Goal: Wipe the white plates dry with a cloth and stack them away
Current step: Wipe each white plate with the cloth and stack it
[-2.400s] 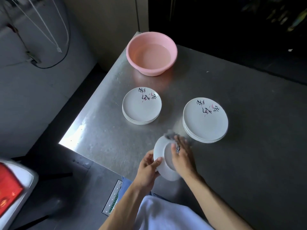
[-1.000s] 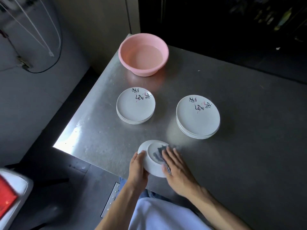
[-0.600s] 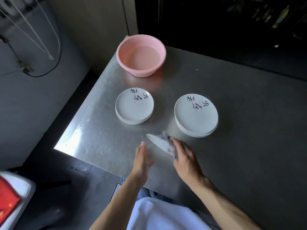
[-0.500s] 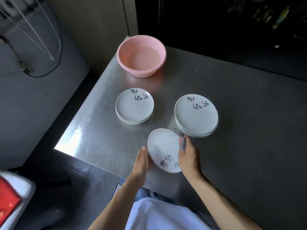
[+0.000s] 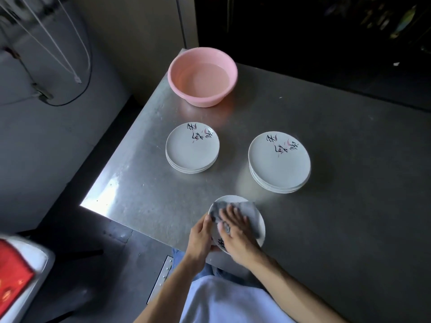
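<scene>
A steel table (image 5: 349,206) carries a pink basin (image 5: 200,99) of water at its far corner, then the right stack (image 5: 279,162) and left stack (image 5: 192,148) of white plates, well apart. At the near edge, a single plate (image 5: 219,242) is largely covered by a grey cloth (image 5: 250,213). The left hand (image 5: 200,236) grips the plate's left rim, and the right hand (image 5: 235,231) presses the cloth down with spread fingers.

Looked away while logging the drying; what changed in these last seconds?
The small white printed plate was flipped: its underside was being wiped, now it is face up. The left hand let go briefly and grips its rim again; the right hand presses the grey cloth flat on its face. The left plate stack, the right plate stack and the pink plastic basin stayed put.
</scene>
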Demonstrator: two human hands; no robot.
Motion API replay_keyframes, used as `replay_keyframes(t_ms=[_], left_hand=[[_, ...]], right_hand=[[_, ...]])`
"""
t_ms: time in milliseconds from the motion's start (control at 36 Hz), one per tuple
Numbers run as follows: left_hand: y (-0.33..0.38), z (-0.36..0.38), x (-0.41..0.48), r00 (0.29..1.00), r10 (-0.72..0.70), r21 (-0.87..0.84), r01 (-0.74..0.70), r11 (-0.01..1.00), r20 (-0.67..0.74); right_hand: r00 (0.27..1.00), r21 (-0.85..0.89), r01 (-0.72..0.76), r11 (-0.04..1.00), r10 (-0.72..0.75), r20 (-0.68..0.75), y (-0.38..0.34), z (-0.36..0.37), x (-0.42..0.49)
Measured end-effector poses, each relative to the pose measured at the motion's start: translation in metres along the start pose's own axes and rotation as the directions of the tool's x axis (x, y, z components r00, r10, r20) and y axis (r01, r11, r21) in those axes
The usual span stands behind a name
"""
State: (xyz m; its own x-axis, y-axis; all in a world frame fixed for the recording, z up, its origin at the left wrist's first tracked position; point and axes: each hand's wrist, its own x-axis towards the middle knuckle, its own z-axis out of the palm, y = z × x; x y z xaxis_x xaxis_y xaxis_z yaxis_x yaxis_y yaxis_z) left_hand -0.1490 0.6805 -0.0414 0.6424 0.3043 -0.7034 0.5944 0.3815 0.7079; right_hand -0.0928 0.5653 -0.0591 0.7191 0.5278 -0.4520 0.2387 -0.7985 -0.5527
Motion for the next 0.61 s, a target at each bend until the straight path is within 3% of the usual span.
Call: replay_keyframes(t_ms=[111, 194, 278, 389, 444, 500, 611], left_hand=[[0.001, -0.01, 0.011, 0.993, 0.013, -0.032, -0.016, 0.999, -0.113], [0.002, -0.025, 0.017, 0.976, 0.071, -0.027, -0.079, 0.997, -0.207], [0.008, -0.03, 0.016, 0.972, 0.112, -0.019, -0.118, 0.993, -0.205], [0.013, -0.022, 0.012, 0.982, 0.159, 0.023, -0.157, 0.987, -0.107], [0.016, -0.02, 0.012, 0.984, 0.171, 0.016, -0.171, 0.985, -0.054], [0.021, -0.02, 0.016, 0.983, 0.176, -0.005, -0.177, 0.984, -0.058], [0.034, -0.031, 0.031, 0.939, 0.241, 0.018, -0.244, 0.97, -0.244]], right_hand=[[0.947, 0.011, 0.298, 0.954, -0.297, 0.12, 0.001, -0.003, -0.017], [0.878, -0.193, 0.474, 0.859, -0.477, 0.032, 0.022, -0.013, -0.029], [0.915, -0.3, 0.363, 0.882, -0.398, -0.064, 0.028, -0.023, -0.021], [0.986, -0.197, 0.12, 0.973, -0.14, -0.09, 0.007, -0.024, 0.01], [0.973, -0.174, 0.192, 0.966, -0.21, -0.091, -0.004, -0.022, 0.016], [0.925, -0.19, 0.354, 0.916, -0.373, -0.072, -0.011, -0.021, 0.012], [0.83, -0.267, 0.506, 0.82, -0.547, -0.109, 0.0, -0.027, -0.004]])
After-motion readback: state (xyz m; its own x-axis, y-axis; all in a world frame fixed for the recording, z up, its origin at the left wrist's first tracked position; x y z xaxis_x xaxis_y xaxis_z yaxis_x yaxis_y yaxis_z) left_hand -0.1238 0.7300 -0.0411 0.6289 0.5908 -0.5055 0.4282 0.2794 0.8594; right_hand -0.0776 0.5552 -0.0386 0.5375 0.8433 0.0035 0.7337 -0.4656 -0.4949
